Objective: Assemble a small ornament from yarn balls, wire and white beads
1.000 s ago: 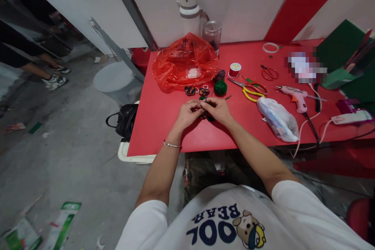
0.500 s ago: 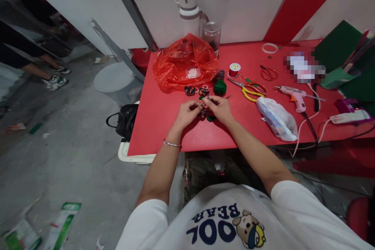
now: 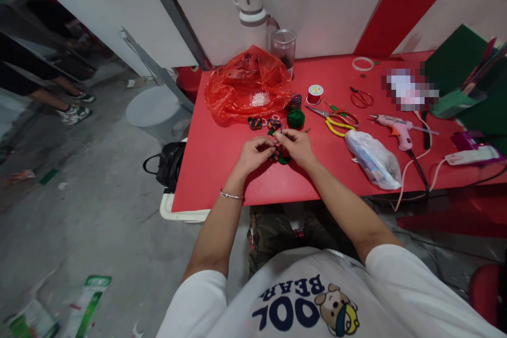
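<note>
My left hand (image 3: 254, 153) and my right hand (image 3: 296, 147) meet over the red table (image 3: 214, 169), fingertips pinched together on a small dark multicoloured woven piece (image 3: 278, 157). Just beyond them lie two similar multicoloured pieces (image 3: 255, 123), a green yarn ball (image 3: 296, 118) and a small dark cord bundle (image 3: 295, 101). A silver bracelet sits on my left wrist.
A red plastic bag (image 3: 245, 87) with white beads lies at the back. Right of my hands are a red thread spool (image 3: 315, 93), yellow-handled scissors (image 3: 336, 121), small red scissors (image 3: 360, 98), a pink glue gun (image 3: 394, 128) and a clear plastic bag (image 3: 372, 158). A black bag (image 3: 168, 163) is on the floor at left.
Both hands stay pinched on the small piece; the fingers have shifted slightly and the view has drifted a little.
</note>
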Tool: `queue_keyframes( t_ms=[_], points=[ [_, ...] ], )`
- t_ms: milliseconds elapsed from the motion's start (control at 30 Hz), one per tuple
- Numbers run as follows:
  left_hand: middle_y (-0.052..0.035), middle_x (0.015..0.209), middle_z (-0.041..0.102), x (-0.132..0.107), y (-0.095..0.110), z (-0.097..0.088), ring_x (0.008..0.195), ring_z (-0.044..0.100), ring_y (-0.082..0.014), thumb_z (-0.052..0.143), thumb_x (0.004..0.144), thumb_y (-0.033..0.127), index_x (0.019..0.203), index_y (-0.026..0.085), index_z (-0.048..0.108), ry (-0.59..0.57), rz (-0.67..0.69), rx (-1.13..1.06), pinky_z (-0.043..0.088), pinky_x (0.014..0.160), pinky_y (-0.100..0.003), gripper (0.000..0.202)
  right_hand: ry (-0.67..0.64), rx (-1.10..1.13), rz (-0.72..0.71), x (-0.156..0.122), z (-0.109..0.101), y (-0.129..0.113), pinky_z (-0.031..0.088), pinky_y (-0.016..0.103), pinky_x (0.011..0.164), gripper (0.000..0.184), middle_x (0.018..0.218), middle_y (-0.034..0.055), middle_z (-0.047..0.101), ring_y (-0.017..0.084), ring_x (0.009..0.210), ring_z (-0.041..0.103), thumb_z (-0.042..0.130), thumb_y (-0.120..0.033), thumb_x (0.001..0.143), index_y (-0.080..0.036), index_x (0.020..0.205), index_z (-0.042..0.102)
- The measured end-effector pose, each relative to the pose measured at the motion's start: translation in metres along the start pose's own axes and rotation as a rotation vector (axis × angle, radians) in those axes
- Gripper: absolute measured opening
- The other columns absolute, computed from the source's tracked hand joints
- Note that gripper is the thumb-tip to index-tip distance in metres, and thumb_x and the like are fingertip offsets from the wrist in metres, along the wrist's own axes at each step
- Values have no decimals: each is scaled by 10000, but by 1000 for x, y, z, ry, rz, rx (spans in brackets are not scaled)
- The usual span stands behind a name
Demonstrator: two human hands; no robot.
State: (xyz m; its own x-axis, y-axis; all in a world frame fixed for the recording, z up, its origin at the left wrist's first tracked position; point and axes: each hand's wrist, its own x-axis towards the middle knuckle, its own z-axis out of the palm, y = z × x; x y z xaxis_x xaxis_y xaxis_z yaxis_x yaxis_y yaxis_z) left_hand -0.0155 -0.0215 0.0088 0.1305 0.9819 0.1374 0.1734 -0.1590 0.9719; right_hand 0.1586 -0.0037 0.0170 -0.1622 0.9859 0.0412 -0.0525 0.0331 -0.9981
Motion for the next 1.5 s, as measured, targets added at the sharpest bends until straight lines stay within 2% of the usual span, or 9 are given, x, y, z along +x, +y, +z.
queue_keyframes(
  t_ms=[200, 400, 500, 633, 733, 967, 1233, 1400, 1500],
  points=[
    [-98, 972, 775, 1, -5, 2, 876, 715, -202, 784, 746, 176, 837, 192, 801, -25, 58, 63, 593, 823, -363, 94, 16, 15, -32, 2, -1, 2, 452, 258, 552, 487, 650, -12, 612, 113, 587, 523, 762, -687, 800, -216, 702, 684],
    [-113, 1018, 769, 0, -3, 2, 905, 719, -204, 703, 762, 127, 854, 191, 818, -38, 74, 64, 587, 877, -387, 160, 28, 80, 34, 2, -1, 1, 420, 245, 472, 525, 649, -19, 626, 93, 514, 481, 784, -728, 763, -207, 810, 740],
    [-109, 1012, 777, 0, -2, 3, 932, 720, -213, 757, 774, 175, 832, 203, 818, -14, 104, 38, 586, 893, -391, 88, -14, 88, 12, 0, -1, -1, 416, 239, 477, 533, 635, -19, 606, 98, 539, 492, 787, -737, 760, -209, 765, 722],
    [-91, 916, 769, 2, 0, 4, 835, 698, -192, 824, 789, 288, 751, 207, 794, 38, 103, 4, 579, 783, -344, 95, -113, 66, -4, -3, -1, -7, 442, 249, 518, 517, 647, -6, 623, 103, 568, 504, 812, -710, 749, -205, 715, 707],
    [-84, 876, 767, 2, 0, 3, 820, 699, -186, 857, 766, 307, 721, 208, 784, 72, 69, -54, 579, 774, -330, 132, -117, 47, 2, -3, -1, -9, 459, 257, 546, 479, 684, 3, 644, 115, 604, 532, 801, -681, 757, -210, 733, 718],
    [-34, 741, 734, 1, -2, 3, 666, 650, -134, 868, 757, 319, 763, 184, 770, 111, -128, -235, 546, 667, -285, 166, -17, 113, 142, 1, -4, 0, 452, 253, 536, 399, 778, 12, 730, 119, 592, 558, 739, -475, 747, -223, 1052, 786],
    [-11, 704, 698, 3, 10, 1, 628, 597, -103, 877, 735, 255, 738, 181, 748, 202, -216, -316, 512, 601, -232, 149, -11, 79, 165, 1, -3, 1, 530, 270, 587, 275, 775, 16, 724, 145, 673, 638, 741, -357, 746, -223, 980, 796],
    [-2, 702, 692, 2, 12, 0, 598, 579, -82, 869, 736, 252, 755, 176, 745, 224, -219, -350, 516, 595, -214, 146, -50, 16, 94, 1, -4, 3, 559, 288, 636, 277, 941, 44, 777, 148, 720, 649, 744, -316, 746, -223, 1000, 801],
    [-4, 739, 713, 2, 11, 0, 601, 591, -80, 880, 728, 285, 769, 178, 735, 251, -201, -383, 541, 610, -218, 185, -83, 8, 53, 0, -4, 4, 592, 315, 724, 293, 1001, 59, 783, 183, 838, 693, 733, -305, 749, -227, 1024, 792]
  ],
)
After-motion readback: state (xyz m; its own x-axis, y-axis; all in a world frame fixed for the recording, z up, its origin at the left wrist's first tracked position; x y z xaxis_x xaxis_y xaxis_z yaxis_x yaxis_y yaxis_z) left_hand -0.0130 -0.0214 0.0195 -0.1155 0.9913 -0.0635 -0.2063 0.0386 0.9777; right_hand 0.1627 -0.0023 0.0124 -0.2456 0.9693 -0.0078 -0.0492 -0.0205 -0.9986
